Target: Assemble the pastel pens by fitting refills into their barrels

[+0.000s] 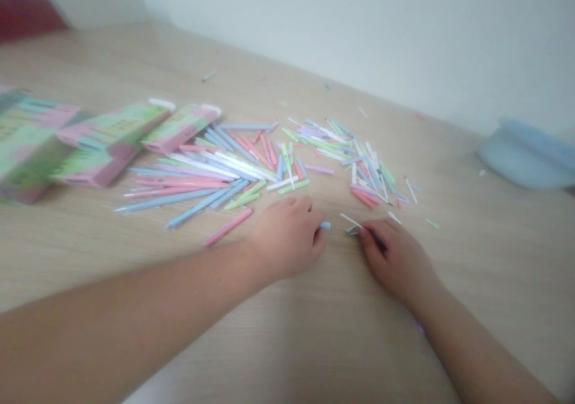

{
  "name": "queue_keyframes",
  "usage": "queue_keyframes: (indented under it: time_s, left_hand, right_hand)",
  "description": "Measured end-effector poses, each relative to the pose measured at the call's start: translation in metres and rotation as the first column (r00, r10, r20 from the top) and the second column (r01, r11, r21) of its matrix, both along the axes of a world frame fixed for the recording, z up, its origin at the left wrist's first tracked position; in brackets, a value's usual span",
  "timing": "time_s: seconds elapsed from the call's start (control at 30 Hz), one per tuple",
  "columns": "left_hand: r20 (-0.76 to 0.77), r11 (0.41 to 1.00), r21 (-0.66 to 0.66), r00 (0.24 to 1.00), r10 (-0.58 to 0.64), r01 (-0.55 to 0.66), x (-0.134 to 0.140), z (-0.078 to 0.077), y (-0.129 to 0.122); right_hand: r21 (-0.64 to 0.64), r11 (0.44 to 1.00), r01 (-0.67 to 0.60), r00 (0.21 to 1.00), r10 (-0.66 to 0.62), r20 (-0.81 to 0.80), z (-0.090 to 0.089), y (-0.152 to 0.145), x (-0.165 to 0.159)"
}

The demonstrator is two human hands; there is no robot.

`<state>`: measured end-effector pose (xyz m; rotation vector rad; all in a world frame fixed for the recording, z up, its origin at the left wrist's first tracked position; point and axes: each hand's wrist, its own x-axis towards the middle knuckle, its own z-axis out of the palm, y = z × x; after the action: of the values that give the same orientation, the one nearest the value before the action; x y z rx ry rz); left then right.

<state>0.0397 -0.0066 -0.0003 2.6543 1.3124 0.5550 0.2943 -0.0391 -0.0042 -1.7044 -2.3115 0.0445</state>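
Observation:
My left hand is closed around a small light-blue pen piece, whose end sticks out past the fingers; the rest is hidden in the grip. To its right, my right hand pinches a thin white stick like a pen refill. A short greenish piece lies by those fingertips; blur hides whether they touch it. Beyond my left hand spreads a pile of pastel pen barrels. Past my right hand lies a heap of shorter pen parts and thin white sticks. A pink barrel rests beside my left wrist.
Several pink-and-green boxes stand in a row at the left. A pale blue pouch-like thing sits at the right by the white wall. Small loose bits, among them a green one, are scattered over the wooden tabletop.

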Motion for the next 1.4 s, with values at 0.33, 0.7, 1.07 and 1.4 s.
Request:
queue_keyframes:
  time_s: [0.33, 0.7, 1.07, 1.4]
  left_hand:
    - [0.059, 0.999, -0.019, 0.997, -0.041, 0.042, -0.002, -0.006, 0.007]
    - [0.36, 0.919, -0.282, 0.918, -0.166, 0.276, -0.01, 0.013, 0.003]
    - [0.436, 0.856, -0.398, 0.889, -0.14, 0.33, -0.01, 0.015, 0.005]
    - [0.624, 0.854, -0.311, 0.767, -0.149, 0.418, -0.011, 0.014, 0.008]
  right_hand:
    - [0.096, 0.995, 0.007, 0.999, -0.003, -0.038, -0.008, 0.012, 0.006]
    - [0.129, 0.986, -0.107, 0.993, 0.113, -0.04, -0.005, 0.014, 0.009]
    - [0.076, 0.986, -0.149, 0.985, 0.155, -0.079, 0.018, 0.051, -0.034]
    - [-0.046, 0.994, -0.096, 0.988, 0.09, -0.122, 0.017, 0.152, -0.1]
